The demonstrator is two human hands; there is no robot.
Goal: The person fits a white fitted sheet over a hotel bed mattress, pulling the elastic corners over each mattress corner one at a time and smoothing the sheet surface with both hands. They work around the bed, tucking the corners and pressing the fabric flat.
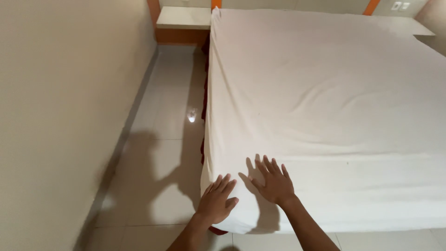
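A white sheet point(316, 102) covers a large bed that fills the right side of the view. My left hand point(217, 201) lies flat with fingers spread on the sheet at the bed's near left corner, by the edge. My right hand point(274, 182) rests just to its right, palm down and fingers spread on the sheet's top surface. Neither hand holds anything. A dark red strip of mattress or bed base point(203, 148) shows under the sheet's left edge.
A beige wall point(65, 116) runs along the left. Between it and the bed lies a narrow aisle of pale floor tiles point(162, 139). A white-topped orange bedside shelf point(183, 23) stands at the far end of the aisle.
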